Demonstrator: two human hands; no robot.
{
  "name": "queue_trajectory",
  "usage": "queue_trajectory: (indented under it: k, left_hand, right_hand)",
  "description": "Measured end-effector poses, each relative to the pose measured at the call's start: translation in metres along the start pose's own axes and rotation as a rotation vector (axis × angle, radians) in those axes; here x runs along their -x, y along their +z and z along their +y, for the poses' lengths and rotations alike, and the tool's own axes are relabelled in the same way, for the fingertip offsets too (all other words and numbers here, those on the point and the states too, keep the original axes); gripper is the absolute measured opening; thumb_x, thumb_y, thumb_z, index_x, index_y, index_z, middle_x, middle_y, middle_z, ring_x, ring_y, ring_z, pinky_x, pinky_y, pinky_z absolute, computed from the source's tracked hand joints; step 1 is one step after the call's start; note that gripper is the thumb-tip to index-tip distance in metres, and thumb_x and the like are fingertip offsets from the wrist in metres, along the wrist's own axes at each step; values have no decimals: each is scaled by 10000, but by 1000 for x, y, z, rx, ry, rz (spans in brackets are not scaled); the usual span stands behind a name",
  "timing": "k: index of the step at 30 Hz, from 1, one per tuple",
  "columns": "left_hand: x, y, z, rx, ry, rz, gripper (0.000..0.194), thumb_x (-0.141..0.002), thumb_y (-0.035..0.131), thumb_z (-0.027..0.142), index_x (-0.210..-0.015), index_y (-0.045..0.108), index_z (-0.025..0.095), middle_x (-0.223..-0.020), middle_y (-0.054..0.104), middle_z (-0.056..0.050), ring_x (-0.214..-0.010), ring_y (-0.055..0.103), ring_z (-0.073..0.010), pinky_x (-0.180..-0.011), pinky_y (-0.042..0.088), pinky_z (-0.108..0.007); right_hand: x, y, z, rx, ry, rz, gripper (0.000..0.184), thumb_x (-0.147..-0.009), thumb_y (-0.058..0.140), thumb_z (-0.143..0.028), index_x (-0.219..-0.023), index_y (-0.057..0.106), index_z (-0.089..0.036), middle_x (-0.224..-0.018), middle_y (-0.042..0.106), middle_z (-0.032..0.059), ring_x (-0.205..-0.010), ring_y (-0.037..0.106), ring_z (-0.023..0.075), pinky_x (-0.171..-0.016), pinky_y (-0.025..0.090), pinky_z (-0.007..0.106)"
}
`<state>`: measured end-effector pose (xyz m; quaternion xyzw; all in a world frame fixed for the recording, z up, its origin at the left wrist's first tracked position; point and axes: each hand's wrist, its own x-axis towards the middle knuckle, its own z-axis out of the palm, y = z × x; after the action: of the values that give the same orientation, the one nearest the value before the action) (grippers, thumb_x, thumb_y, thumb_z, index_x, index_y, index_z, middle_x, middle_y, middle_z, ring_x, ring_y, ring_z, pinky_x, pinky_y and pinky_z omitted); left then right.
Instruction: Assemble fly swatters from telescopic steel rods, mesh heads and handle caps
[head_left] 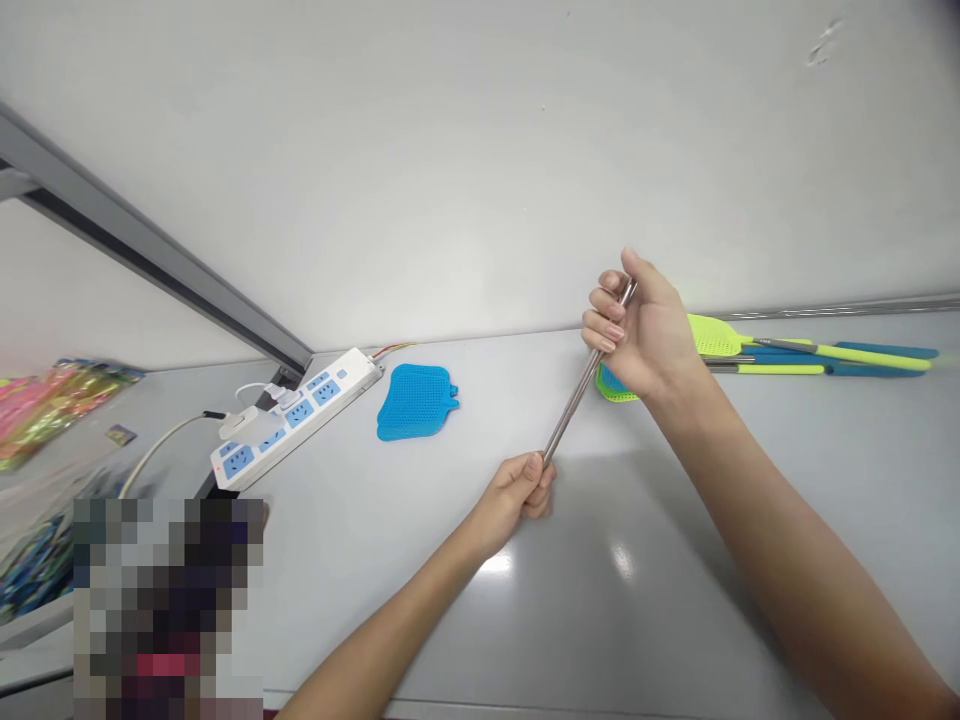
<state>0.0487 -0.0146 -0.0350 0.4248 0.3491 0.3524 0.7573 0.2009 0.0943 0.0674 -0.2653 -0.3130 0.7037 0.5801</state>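
Note:
A thin, shiny metal rod (576, 400) slants above the table between my two hands. My left hand (520, 488) is closed around its lower end. Near the upper end, my right hand (637, 325) has its fingers curled around the rod, palm turned toward me. Whether it is one tube or several side by side I cannot tell. Blue fly swatter heads (416, 402) lie stacked on the table, left of my hands. Behind my right hand and wrist are assembled fly swatters (716, 337) with yellow-green and blue heads and handles, partly hidden.
A white power strip (300, 415) with plugs in it lies at the left on the grey table (360, 600). A metal frame post (150, 240) rises there. Packaged colourful items (67, 410) sit farther left, above a pixelated area. A wall (480, 180) stands behind the table.

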Motion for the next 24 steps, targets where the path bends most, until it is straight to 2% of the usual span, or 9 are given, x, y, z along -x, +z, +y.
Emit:
queue_trajectory:
  k: [3,8,15,24]
  left_hand:
    - [0,0,1,-26,-6,-7,367,-802,369,473,-603,322,167,-490,157,85,-400,148,-36,-438,129,-228]
    - [0,0,0,-59,-9,-28,359,-819,345,450,-601,326,166,-496,183,79,-410,157,-42,-441,137,-231]
    - [1,-1,-4,-36,21,-43,351,-818,360,442,-608,331,161,-503,195,78,-417,164,-41,-445,145,-228]
    - [1,-2,-8,-17,51,-43,368,-805,372,459,-598,344,156,-505,203,76,-415,169,-41,-440,144,-224]
  right_hand:
    - [0,-4,-9,-56,-76,100,297,-732,509,-336,-553,319,-195,-426,252,-70,-319,249,49,-308,216,191]
    - [4,-6,-17,-119,-38,154,311,-765,421,-249,-521,239,-187,-412,197,-65,-311,201,51,-303,193,192]
    - [11,5,-20,-68,-33,86,356,-759,433,-257,-514,183,-188,-397,152,-64,-302,161,52,-283,125,203]
    - [16,7,-22,85,-59,-6,412,-759,457,-304,-499,158,-193,-380,116,-69,-299,134,52,-280,110,206]
